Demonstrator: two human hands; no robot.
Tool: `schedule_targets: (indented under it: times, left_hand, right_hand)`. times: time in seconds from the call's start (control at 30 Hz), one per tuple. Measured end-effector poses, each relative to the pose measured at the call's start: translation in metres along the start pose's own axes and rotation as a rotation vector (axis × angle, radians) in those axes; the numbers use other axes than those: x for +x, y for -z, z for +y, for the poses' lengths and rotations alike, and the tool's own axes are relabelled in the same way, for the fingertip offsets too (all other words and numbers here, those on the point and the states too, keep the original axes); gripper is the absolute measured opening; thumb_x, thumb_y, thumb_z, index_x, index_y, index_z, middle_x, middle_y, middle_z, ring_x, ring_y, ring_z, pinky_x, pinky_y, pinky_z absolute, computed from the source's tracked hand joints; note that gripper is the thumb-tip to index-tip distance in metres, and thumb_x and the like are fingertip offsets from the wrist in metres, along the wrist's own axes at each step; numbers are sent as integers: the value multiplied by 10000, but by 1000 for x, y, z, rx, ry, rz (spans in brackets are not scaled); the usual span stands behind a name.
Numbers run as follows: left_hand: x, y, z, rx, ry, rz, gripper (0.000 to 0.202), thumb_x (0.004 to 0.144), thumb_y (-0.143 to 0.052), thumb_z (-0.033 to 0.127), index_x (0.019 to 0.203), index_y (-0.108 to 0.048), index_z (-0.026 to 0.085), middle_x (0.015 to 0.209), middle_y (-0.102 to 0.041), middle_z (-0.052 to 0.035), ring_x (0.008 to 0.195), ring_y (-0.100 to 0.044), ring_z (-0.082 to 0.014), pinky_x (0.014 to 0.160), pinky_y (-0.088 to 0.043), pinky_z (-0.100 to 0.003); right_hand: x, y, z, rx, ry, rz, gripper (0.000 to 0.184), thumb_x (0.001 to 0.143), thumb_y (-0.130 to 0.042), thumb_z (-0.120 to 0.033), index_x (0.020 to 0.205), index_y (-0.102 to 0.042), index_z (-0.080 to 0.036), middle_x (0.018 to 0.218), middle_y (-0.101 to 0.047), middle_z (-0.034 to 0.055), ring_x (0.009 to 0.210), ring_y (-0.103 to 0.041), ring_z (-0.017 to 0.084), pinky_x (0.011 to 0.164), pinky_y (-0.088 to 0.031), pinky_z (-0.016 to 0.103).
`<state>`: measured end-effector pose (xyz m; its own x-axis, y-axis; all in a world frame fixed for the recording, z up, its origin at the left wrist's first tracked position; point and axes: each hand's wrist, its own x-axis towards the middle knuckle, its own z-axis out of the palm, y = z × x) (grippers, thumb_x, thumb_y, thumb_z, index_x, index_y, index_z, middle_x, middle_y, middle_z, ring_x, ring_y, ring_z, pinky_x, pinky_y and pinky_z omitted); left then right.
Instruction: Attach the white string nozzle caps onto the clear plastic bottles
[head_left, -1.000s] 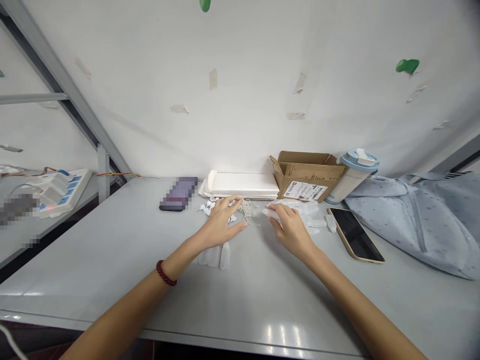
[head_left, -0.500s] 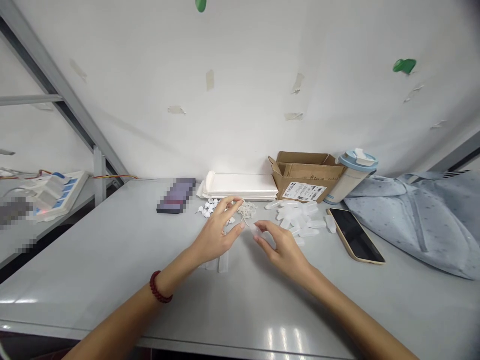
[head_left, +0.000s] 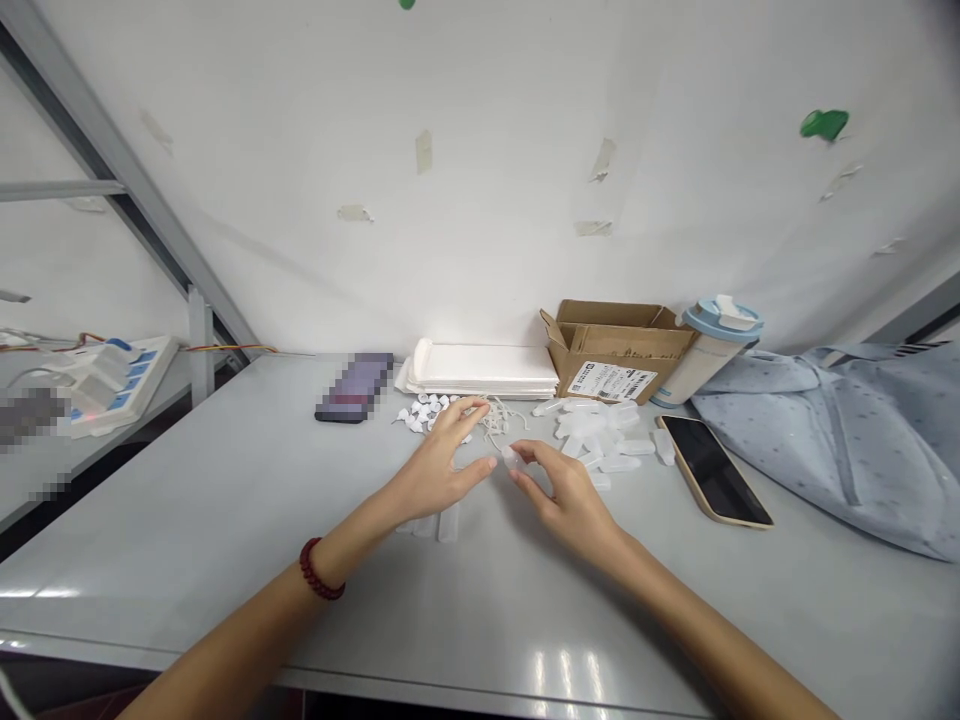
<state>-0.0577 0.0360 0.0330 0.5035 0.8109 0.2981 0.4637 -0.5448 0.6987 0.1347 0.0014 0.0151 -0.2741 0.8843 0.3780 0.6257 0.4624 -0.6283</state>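
Note:
My right hand [head_left: 564, 492] pinches a small clear plastic tube [head_left: 511, 457] between thumb and fingertips, just above the grey table [head_left: 225, 520]. My left hand [head_left: 439, 462] is beside it, fingers curled and reaching toward a tangle of thin white strings [head_left: 501, 418]; whether it holds one I cannot make out. Small white caps [head_left: 421, 410] lie scattered left of the strings. A heap of clear tubes [head_left: 600, 430] lies to the right. A few finished tubes [head_left: 439, 522] lie side by side under my left wrist.
A stack of white foam trays [head_left: 484, 368], an open cardboard box [head_left: 615, 345] and a blue-lidded cup [head_left: 709, 348] stand along the wall. One phone [head_left: 712, 468] lies at the right, another [head_left: 355, 387] at the left. Blue cloth [head_left: 847, 430] covers the right side.
My right hand left the tube heap and came toward the middle with one tube. My left hand lifted off the table and hovers by the strings.

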Motion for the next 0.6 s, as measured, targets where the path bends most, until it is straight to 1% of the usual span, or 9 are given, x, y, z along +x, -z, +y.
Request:
schedule_targets:
  times: [0.13, 0.2, 0.3, 0.43, 0.6]
  left_hand:
    - [-5, -4, 7, 88, -104, 15, 552, 833, -530, 232, 1358, -361, 241, 1373, -359, -105, 1265, -351, -280, 1020, -370, -492]
    - [-8, -7, 10, 138, -128, 5, 533, 841, -515, 221, 1351, -362, 230, 1364, -368, -108, 1249, -358, -280, 1021, -362, -511]
    - [-11, -10, 14, 194, -182, 14, 490, 849, -494, 197, 1326, -384, 208, 1330, -401, -112, 1225, -369, -269, 998, -394, -485]
    - [-12, -12, 16, 265, -301, 54, 465, 838, -484, 150, 1296, -406, 169, 1283, -441, -129, 1196, -391, -259, 1006, -383, -457]
    - [-12, -11, 17, 277, -384, 79, 429, 847, -448, 118, 1273, -410, 152, 1230, -473, -149, 1169, -431, -258, 980, -405, -455]
  right_hand:
    - [0, 2, -3, 44, 9, 37, 229, 858, -494, -243, 1066, -563, -176, 979, -682, 91, 863, -639, 211, 702, -526, 327]
    - [0, 3, -4, 55, 28, 62, 230, 858, -500, -248, 1065, -570, -176, 966, -686, 85, 844, -642, 204, 715, -526, 323]
    - [0, 3, -3, 62, 19, 87, 236, 857, -501, -250, 1070, -574, -177, 959, -691, 82, 830, -643, 202, 697, -528, 317]
    - [1, 4, -3, 72, -16, 89, 240, 852, -511, -253, 1064, -577, -163, 944, -693, 85, 818, -641, 201, 657, -526, 299]
    - [1, 4, -4, 67, -1, 83, 222, 850, -504, -238, 1057, -557, -176, 935, -686, 77, 822, -637, 194, 700, -519, 307]
